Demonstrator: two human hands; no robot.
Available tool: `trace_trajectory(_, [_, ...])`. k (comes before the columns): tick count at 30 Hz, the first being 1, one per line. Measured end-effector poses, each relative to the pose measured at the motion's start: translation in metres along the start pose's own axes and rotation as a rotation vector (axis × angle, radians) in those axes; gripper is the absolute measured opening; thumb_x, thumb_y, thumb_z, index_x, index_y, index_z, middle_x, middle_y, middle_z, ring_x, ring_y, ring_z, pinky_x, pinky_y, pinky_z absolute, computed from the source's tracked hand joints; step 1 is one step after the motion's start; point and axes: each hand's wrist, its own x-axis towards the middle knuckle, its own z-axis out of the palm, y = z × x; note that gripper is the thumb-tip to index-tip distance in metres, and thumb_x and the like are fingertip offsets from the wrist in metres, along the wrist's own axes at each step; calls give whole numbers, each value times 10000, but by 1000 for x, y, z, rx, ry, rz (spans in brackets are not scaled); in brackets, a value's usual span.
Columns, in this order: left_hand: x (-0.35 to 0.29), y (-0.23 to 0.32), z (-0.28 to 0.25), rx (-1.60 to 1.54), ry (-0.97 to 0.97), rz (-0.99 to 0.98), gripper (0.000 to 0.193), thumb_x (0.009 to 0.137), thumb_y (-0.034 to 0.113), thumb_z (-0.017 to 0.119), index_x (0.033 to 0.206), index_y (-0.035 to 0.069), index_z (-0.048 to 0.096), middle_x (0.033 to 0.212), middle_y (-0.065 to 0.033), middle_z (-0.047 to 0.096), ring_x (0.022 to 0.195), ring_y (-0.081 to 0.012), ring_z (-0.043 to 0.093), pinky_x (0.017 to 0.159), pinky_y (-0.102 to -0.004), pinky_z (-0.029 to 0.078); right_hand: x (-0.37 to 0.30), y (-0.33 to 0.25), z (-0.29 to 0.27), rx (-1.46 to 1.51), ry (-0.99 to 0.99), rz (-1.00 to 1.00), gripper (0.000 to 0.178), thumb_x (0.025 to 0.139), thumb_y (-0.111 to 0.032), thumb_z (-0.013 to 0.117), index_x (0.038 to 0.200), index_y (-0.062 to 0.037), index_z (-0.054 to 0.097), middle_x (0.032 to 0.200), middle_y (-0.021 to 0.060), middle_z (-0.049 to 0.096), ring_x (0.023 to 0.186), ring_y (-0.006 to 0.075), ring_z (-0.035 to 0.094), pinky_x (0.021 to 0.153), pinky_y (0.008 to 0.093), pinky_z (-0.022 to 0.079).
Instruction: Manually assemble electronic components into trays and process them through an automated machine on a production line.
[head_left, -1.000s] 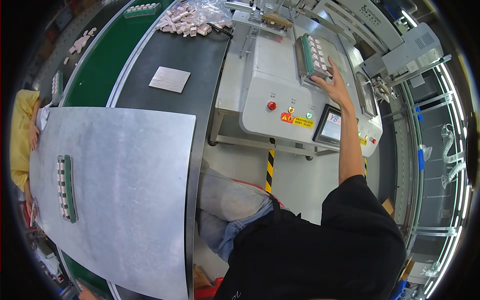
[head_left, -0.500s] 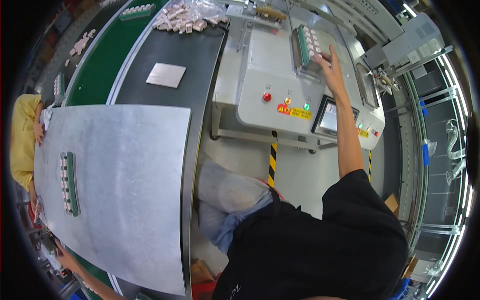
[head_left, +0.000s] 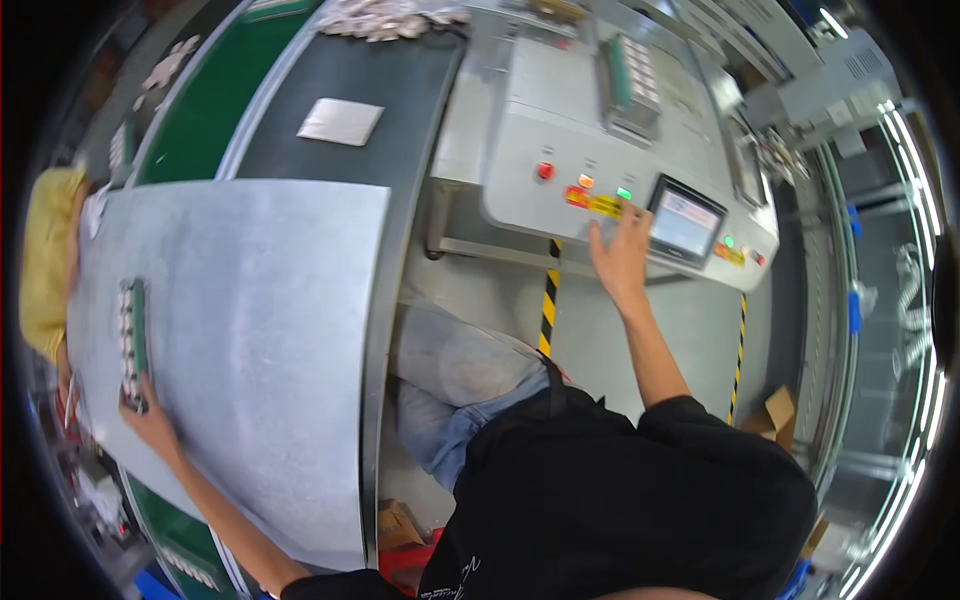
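A loose, plain black top [head_left: 620, 500] covers the torso toward five o'clock, its cloth creased in soft folds. Its right sleeve [head_left: 690, 425], at four o'clock, is short and wide; the left sleeve [head_left: 340, 585], at seven o'clock, is black too. Pale, script-like print [head_left: 465, 575] marks the front at six o'clock. Faded denim trousers [head_left: 450, 390], also near six o'clock, turn from worn grey to washed blue, with a narrow black strap [head_left: 555, 390] toward five o'clock. Both forearms are bare below the sleeves.
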Motion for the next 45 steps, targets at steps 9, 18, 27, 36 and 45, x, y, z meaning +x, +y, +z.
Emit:
trace_trajectory(9, [-11, 27, -8, -221, 2, -6, 872, 683, 319, 883, 1369, -31, 473, 1237, -229, 604, 1119, -308, 609, 983, -395, 472, 10, 57, 15, -125, -8, -10, 542, 943, -323, 636, 1340, 25, 515, 1223, 239, 507, 1110, 382, 538, 987, 441, 422])
trace_trajectory(18, [-55, 112, -18, -116, -54, -113, 675, 681, 357, 855, 1149, -42, 576, 1079, -222, 569, 1012, -359, 554, 875, -434, 466, 39, -93, -4, 476, -132, -105, 399, 972, -260, 621, 1310, -55, 568, 1205, 125, 563, 1023, 203, 597, 823, 318, 500])
trace_trajectory(27, [-141, 219, -46, -58, -113, -84, 632, 728, 377, 807, 1092, -56, 524, 1080, -215, 510, 1020, -364, 499, 892, -460, 403, -14, -293, 9, 863, -524, -495, 311, 885, -128, 671, 1178, -44, 612, 1134, 134, 577, 982, 248, 616, 775, 344, 519])
trace_trajectory(36, [-148, 212, -37, -542, -149, -124, 254, 925, 213, 612, 1031, -18, 607, 936, -125, 598, 885, -264, 539, 835, -397, 415, -61, -385, 51, 1057, -713, -599, 413, 907, -157, 676, 1284, -20, 576, 1165, 174, 619, 1008, 259, 637, 796, 364, 531])
trace_trajectory(45, [-147, 198, -32, -618, -111, -105, 264, 981, 203, 512, 1033, -9, 660, 921, -137, 637, 859, -268, 574, 810, -391, 433, -102, -406, 44, 930, -453, -739, 910, 720, -300, 833, 1392, 102, 369, 1154, 223, 529, 1064, 376, 492, 922, 464, 407])
